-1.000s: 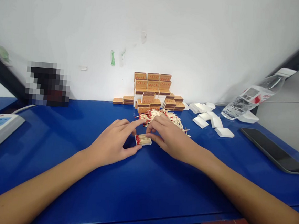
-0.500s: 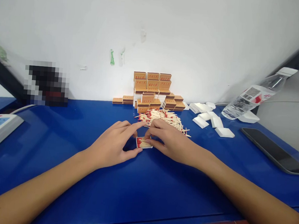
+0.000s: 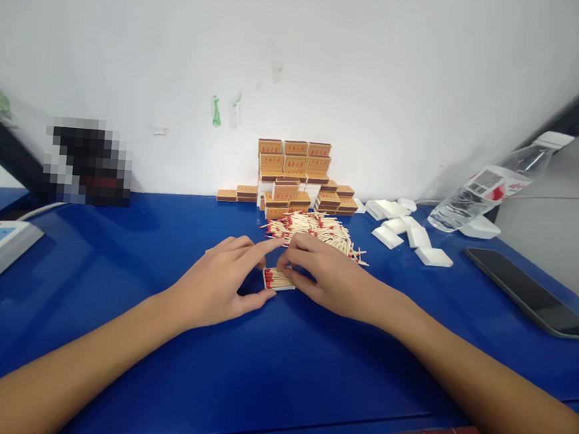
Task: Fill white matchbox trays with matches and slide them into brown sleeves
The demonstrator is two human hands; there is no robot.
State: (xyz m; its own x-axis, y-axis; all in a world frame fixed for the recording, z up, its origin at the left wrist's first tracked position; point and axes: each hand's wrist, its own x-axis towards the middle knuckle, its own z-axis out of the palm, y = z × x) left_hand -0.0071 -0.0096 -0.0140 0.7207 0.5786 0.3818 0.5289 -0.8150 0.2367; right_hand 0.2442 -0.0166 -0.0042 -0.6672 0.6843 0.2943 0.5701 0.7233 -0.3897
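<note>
Filling step, I'd say: left hand (image 3: 219, 282) at the match tray's (image 3: 278, 280) 9 o'clock, right hand (image 3: 325, 273) at 3, both pinched narrow on it. Topping up probably needs a light pinch from the loose matches (image 3: 319, 227) at 12.

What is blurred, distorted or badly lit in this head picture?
Head view: the light is soft and even, with only faint shadows under the left hand and right hand on the blue table; a blocky pixelated patch hides something at the left; wide-angle bending slants the dark bar at the right edge; the match tray is sharp.
</note>
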